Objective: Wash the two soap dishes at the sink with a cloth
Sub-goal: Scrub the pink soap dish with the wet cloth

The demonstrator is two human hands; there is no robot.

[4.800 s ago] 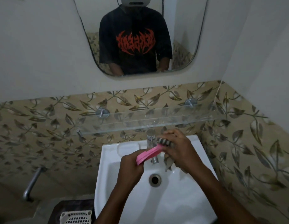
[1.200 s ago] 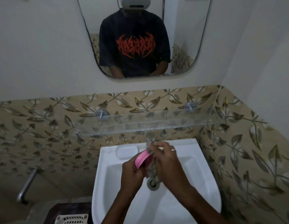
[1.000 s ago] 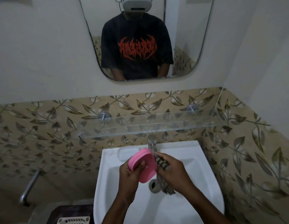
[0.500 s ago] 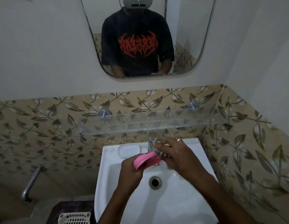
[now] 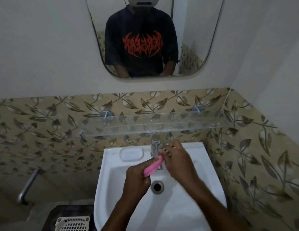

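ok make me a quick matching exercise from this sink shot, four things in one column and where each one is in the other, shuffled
Things
1. pink soap dish
2. cloth
3. glass shelf
4. drain

Places
a. on the tiled wall above the tap
b. held in the left hand
c. at the bottom of the sink
d. under the fingers of the right hand

Pairs: 1-b, 2-d, 3-a, 4-c
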